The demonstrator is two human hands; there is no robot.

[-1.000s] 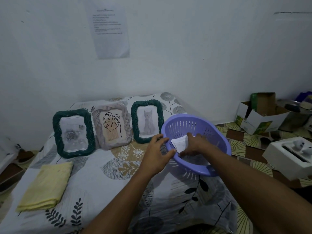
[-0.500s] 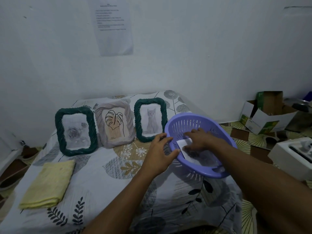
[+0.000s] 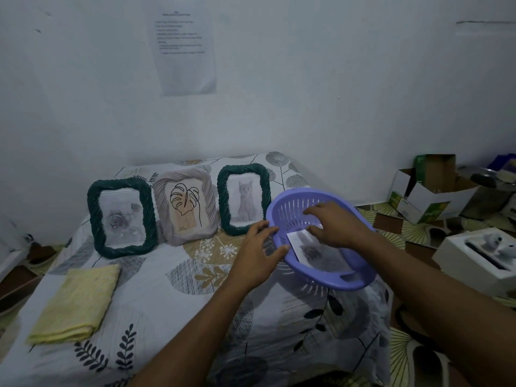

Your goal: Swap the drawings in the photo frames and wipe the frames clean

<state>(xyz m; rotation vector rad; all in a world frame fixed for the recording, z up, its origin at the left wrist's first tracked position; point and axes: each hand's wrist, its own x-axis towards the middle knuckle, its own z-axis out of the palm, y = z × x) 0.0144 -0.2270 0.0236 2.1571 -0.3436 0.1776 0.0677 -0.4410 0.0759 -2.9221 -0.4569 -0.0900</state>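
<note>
Three frames stand against the wall on the bed: a green frame (image 3: 93, 216) with a rose drawing, a pale frame (image 3: 160, 208) with a leaf drawing, and a green frame (image 3: 222, 199) with a cat drawing. A tilted purple basket (image 3: 360, 280) holds a loose rose drawing (image 3: 315, 254). My left hand (image 3: 258, 254) holds the basket's left rim between thumb and fingers. Inside the basket is my right hand (image 3: 335, 224), its fingers spread and its thumb touching the top edge of the drawing. A folded yellow cloth (image 3: 78, 303) lies at the bed's left.
A printed sheet (image 3: 185, 48) hangs on the wall above the frames. On the patterned floor to the right stand open cardboard boxes (image 3: 427, 196) and a white box (image 3: 472, 261). The bed's right edge drops off just under the basket.
My right hand has lifted off the drawing and spread its fingers, leaving more of the paper showing. The left hand stays at the basket's rim.
</note>
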